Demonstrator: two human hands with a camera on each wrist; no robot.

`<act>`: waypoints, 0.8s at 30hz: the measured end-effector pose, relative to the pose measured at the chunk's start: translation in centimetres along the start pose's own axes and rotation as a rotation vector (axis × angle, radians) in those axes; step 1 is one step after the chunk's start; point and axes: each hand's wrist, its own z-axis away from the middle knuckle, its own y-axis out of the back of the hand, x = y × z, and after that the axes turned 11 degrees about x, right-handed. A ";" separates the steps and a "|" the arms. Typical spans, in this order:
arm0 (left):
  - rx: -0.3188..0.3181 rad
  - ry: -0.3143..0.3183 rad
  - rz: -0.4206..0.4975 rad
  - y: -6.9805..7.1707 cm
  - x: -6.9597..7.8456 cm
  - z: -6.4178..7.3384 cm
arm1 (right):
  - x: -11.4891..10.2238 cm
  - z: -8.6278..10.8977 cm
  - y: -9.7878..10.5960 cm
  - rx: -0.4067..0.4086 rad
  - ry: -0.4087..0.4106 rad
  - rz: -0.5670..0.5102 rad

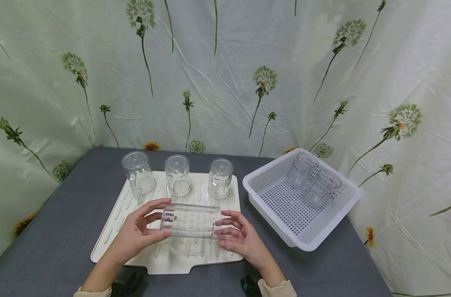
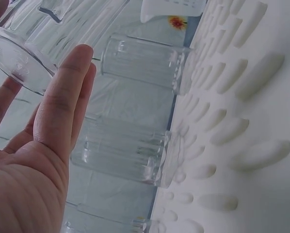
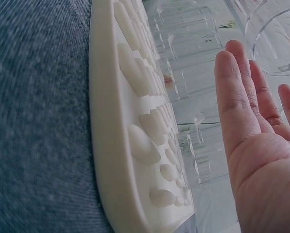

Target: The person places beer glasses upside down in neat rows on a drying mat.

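A clear glass mug (image 1: 191,220) lies on its side in the air between my two hands, above the white drainer tray (image 1: 136,260). Its handle (image 1: 187,246) points down toward the tray. My left hand (image 1: 136,231) holds the mug's left end, thumb below and fingers above; the left wrist view shows the round end (image 2: 19,58) at those fingers. At the other end, my right hand (image 1: 240,235) has its fingertips on the glass, with the mug's circular edge (image 3: 255,53) beyond them in the right wrist view.
Three glass mugs (image 1: 177,175) stand upside down along the tray's back. To the right, a white perforated basket (image 1: 299,241) holds two more clear glasses (image 1: 323,187). A dark grey cloth (image 1: 55,235) covers the table, and a flowered curtain (image 1: 218,82) hangs behind.
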 end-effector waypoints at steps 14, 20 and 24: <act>0.031 -0.018 -0.022 1.2 0.1 0.4 | 0.0 0.0 0.1 0.002 -0.017 0.019; 0.041 -0.020 -0.022 1.7 0.2 0.7 | 0.1 0.0 0.0 -0.003 -0.004 0.013; 0.054 -0.027 -0.019 2.1 0.2 0.8 | 0.0 0.1 0.0 0.001 -0.009 0.020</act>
